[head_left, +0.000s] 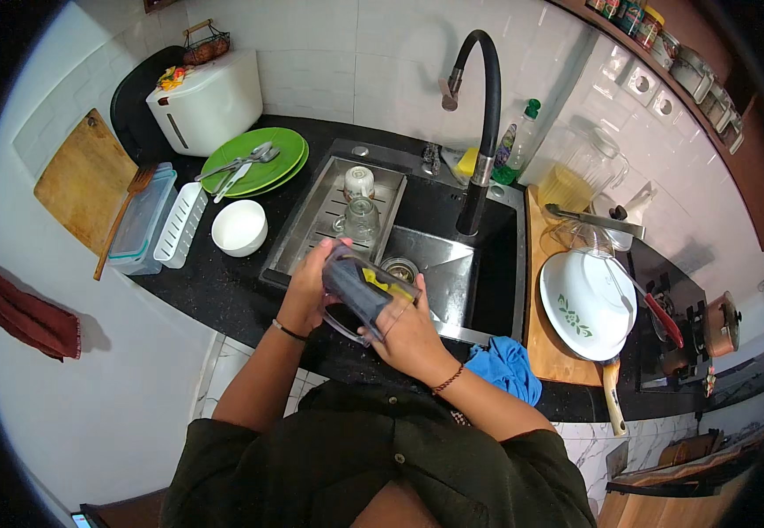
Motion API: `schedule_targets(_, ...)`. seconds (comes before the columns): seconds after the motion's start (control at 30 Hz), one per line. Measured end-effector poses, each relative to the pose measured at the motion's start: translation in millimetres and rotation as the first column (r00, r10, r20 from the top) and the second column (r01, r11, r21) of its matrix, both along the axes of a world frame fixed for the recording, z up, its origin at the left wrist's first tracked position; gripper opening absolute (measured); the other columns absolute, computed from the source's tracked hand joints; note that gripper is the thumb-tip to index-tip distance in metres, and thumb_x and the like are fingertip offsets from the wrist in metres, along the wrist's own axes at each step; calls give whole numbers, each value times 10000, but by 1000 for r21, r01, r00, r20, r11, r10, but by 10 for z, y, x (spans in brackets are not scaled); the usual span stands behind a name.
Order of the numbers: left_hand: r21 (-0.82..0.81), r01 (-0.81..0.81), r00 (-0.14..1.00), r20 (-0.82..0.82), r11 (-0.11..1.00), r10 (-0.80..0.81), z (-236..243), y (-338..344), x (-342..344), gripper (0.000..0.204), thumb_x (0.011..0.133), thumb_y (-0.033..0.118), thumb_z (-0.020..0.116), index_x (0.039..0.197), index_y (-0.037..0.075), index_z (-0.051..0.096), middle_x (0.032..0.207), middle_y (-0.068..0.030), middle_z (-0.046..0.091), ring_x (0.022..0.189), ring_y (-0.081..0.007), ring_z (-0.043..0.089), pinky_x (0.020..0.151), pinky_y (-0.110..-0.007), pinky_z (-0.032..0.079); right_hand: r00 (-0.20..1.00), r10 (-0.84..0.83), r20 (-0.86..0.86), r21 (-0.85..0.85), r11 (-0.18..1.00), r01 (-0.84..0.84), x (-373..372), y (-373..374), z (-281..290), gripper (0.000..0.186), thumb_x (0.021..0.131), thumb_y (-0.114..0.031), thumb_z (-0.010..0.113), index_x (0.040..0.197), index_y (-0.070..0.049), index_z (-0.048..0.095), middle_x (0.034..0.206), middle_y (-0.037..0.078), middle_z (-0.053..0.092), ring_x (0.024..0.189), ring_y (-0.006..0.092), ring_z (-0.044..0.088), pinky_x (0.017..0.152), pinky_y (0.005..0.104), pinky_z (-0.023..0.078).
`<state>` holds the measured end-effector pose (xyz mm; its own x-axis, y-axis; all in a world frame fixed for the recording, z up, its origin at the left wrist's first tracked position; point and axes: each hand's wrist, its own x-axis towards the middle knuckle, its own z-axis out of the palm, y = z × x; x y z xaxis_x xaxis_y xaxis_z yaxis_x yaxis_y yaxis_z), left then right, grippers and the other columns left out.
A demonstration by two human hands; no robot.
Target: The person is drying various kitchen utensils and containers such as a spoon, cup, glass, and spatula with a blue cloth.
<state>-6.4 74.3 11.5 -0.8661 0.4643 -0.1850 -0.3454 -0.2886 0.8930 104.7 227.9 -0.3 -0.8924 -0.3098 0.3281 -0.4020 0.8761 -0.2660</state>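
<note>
Just in front of the sink's near edge, both hands hold a see-through, dark-tinted cup-like container (357, 286) with a yellow mark on its side. It is tilted. My left hand (305, 286) closes round its left end, and my right hand (410, 336) grips the right end, with fingers partly seen through the wall. A curved clear part below it may be a handle or another piece; I cannot tell. Beyond my hands, a glass mug (360, 218) and a white cup (359, 182) stand on the sink's metal drain tray (307, 231). A blue cloth (507, 371) lies near my right wrist.
A black faucet (491, 106) arches over the sink basin (435, 264). Left are a white bowl (239, 228), green plates (290, 151) with cutlery, and a white slotted basket (179, 227). Right, a wooden board (551, 350) bears a large white dish (586, 304) and a glass pitcher (576, 176).
</note>
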Motion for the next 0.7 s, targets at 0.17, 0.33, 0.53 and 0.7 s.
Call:
schedule_targets(0.17, 95, 120, 990, 69, 988, -127, -11, 21, 43, 497, 910, 428, 405, 1202, 32, 478, 980, -107, 581, 921, -183, 587, 809, -321, 494, 999, -38, 15, -485, 874, 40, 11, 42, 78, 364, 763, -212, 653, 1050, -18, 539, 1047, 178, 555, 1032, 328, 506, 974, 484, 298)
schedule_targets(0.33, 367, 58, 972, -233, 929, 31, -191, 86, 132, 417, 892, 292, 433, 1189, 2, 462, 1006, -98, 569, 948, -176, 549, 869, -289, 420, 970, 77, 229, -904, 386, 183, 23, 43, 42, 353, 776, -152, 639, 1075, -4, 525, 1025, 197, 553, 960, 347, 520, 860, 399, 404)
schedule_targets(0.53, 147, 158, 986, 37, 976, -165, -185, -71, -112, 296, 864, 291, 484, 998, 35, 549, 901, -88, 599, 803, -160, 590, 717, -278, 483, 993, 37, -109, -118, 992, -50, 60, -10, -55, 324, 778, -207, 622, 1048, -39, 561, 1064, 172, 552, 1086, 322, 489, 1014, 543, 236)
schedule_targets(0.7, 98, 109, 993, 28, 989, -112, -90, 22, 1, 425, 897, 427, 435, 1029, 39, 548, 910, -74, 593, 810, -148, 585, 718, -284, 481, 983, 22, -181, -84, 996, -38, -42, 112, -138, 378, 740, -213, 679, 1062, -47, 572, 1085, 128, 553, 999, 308, 515, 998, 500, 276)
